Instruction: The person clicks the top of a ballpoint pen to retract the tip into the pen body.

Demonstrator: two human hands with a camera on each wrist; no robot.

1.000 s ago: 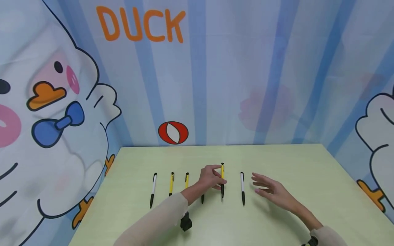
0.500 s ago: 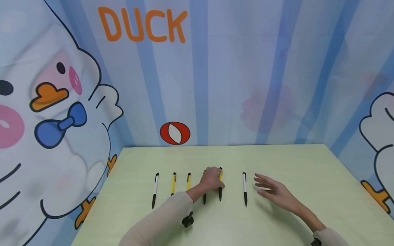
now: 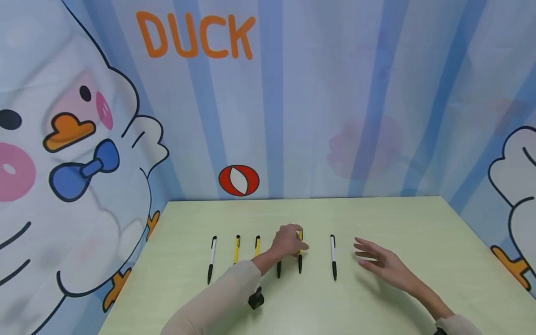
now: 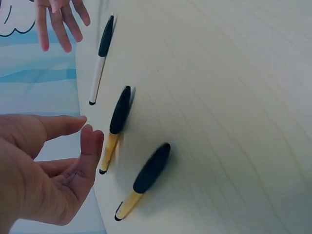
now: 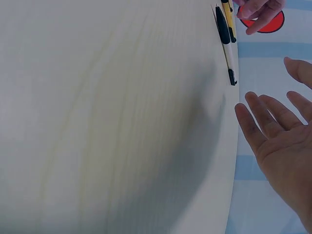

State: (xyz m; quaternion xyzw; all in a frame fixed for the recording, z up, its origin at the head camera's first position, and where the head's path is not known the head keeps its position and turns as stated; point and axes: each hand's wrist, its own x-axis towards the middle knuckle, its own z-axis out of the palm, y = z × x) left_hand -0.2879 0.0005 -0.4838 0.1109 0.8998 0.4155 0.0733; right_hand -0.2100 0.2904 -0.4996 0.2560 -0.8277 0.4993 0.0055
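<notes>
Pens with black grips lie in a row on the table. My left hand (image 3: 288, 243) is over a yellow pen (image 3: 300, 263), partly covering it in the head view. Seen from the left wrist, that yellow pen (image 4: 117, 124) lies flat, and the thumb and fingertips (image 4: 87, 139) are bent towards each other with nothing between them. Beside it lies another yellow pen (image 4: 146, 175), mostly hidden by the hand in the head view. A white pen (image 3: 333, 258) is on the right. Beyond it my right hand (image 3: 389, 267) hovers, holding nothing, fingers extended.
Farther left in the row are a white pen (image 3: 211, 259) and two yellow pens, one yellow pen (image 3: 236, 249) and another yellow pen (image 3: 257, 245), both partly behind my left sleeve (image 3: 217, 298). A printed duck curtain (image 3: 310, 116) stands behind the pale table (image 3: 377, 218).
A second ago my left hand held the yellow pen upward off the row; it came down to the table, and the fingers have since come off it. My right hand has shifted slightly right.
</notes>
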